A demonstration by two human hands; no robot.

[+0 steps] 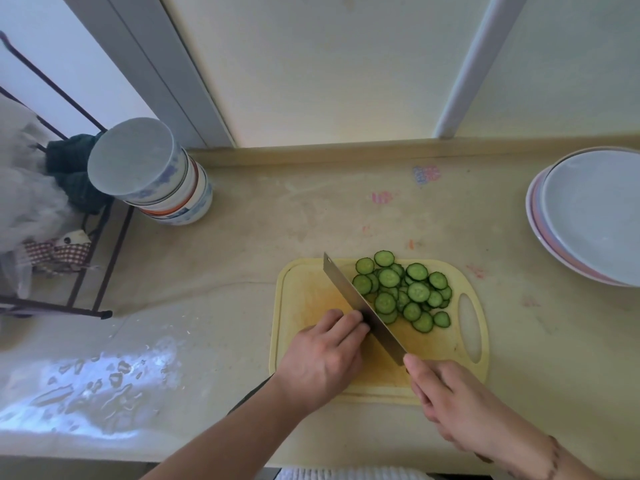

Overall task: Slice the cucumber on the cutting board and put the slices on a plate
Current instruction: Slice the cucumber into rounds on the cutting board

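Two hands at cutting board (301,289), right hand (450,400) fingers clamped on knife (360,306) angled far-left, left hand (322,358) fingers curled.

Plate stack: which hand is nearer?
Right. The right hand grips the knife handle below-left of the plate stack; the left hand lies farther left.
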